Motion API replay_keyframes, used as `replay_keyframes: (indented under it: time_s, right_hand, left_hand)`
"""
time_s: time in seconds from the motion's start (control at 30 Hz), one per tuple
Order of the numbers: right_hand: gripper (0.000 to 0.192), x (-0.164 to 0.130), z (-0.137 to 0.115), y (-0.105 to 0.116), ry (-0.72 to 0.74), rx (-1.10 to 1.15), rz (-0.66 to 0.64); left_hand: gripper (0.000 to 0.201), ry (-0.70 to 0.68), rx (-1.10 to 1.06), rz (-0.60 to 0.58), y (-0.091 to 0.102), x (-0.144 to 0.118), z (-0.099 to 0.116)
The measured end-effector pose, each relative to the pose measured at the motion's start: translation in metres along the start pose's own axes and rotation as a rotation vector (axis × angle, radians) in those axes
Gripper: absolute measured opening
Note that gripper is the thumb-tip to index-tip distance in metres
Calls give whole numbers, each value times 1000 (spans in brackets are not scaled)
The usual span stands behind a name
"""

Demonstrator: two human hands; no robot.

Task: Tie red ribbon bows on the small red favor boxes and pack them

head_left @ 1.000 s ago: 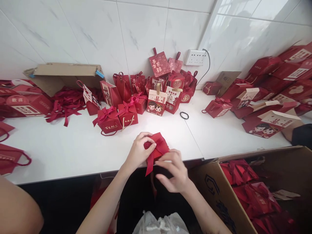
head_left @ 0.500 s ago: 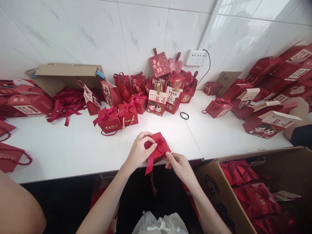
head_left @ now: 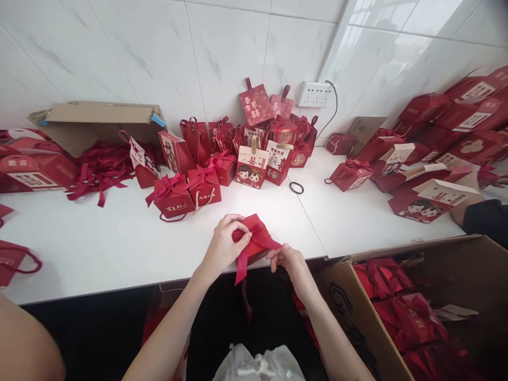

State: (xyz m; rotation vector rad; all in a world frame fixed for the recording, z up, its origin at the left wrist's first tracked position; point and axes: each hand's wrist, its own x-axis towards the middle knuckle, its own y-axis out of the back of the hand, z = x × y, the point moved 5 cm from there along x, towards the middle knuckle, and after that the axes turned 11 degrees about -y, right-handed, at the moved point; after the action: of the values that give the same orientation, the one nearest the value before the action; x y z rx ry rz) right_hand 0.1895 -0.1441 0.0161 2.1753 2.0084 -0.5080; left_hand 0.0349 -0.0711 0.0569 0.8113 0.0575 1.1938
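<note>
Small red gift box (head_left: 257,248) at the table's (head_left: 119,248) near edge, left hand (head_left: 224,244) fingers pinching its ribbon (head_left: 257,238) knot, right hand (head_left: 288,259) fingers gripping the ribbon end just beside it

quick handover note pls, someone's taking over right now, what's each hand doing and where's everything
Left hand: pinching the ribbon on top of the red box.
Right hand: pulling a ribbon end out to the right.
The box sits at the front edge of the white table.
Done: two boxes with tied bows stand further back; more red pieces fill the carton at the right.
Left: this bow is not finished, one tail hangs off the edge. Loose ribbons lie at back left.
</note>
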Motion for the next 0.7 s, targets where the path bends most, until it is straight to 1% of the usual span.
replay_keyframes:
  time_s: [0.07, 0.17, 0.27, 0.43, 0.53, 0.6, 0.63, 0.7]
  right_hand:
    - [52, 2, -3, -1, 13, -26, 42]
    - [44, 5, -7, -3, 23, -117, 112]
    - [41, 4, -9, -2, 35, -176, 136]
    - [41, -5, -7, 11, 4, -236, 197]
    - [43, -9, -9, 21, -12, -352, 176]
    - [43, -8, -16, 28, -3, -453, 185]
    - [41, -5, -23, 33, 20, -496, 238]
    - [38, 1, -42, 42, 104, -552, 420]
  left_hand:
    - [9, -3, -3, 4, 0, 0, 0]
    - [9, -2, 6, 5, 1, 0, 1]
    - [9, 0, 20, 2, 1, 0, 1]
    - [9, 19, 15, 7, 0, 0, 0]
    - [10, 20, 2, 6, 0, 0, -1]
    - [11, 19, -7, 5, 0, 0, -1]
    - [11, 19, -10, 4, 0, 0, -1]
    - [11, 17, -18, 2, 0, 0, -1]
